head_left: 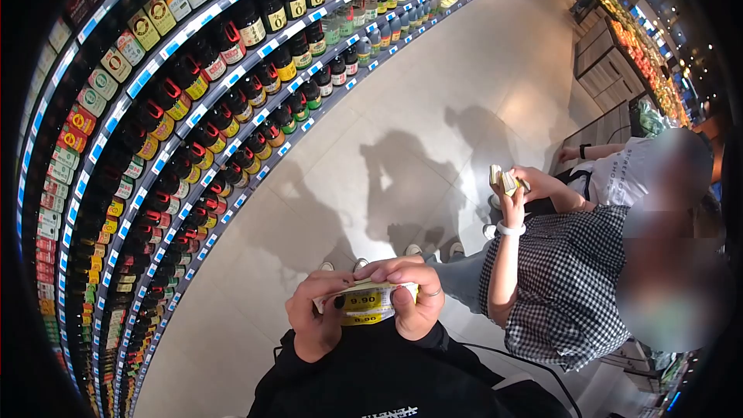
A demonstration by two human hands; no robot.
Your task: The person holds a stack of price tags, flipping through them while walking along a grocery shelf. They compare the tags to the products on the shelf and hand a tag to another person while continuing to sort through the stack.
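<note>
Close to my chest, both hands hold a small stack of yellow-and-white price tags (362,301); "9.90" is printed on the front one and "8.90" shows below it. My left hand (314,316) grips the left end, its thumb against the face of the tags. On the right end, my right hand (418,299) is closed with its thumb on the front and fingers along the top; a ring shows on one finger. The back of the stack is hidden from me.
Long curved shelves (267,48) of bottles and boxes, edged with blue-and-white labels, run along the left. At right stands a person in a checked shirt (569,279) holding similar tags (507,182). Another person in a white shirt (619,170) is behind, near a produce stand (607,70).
</note>
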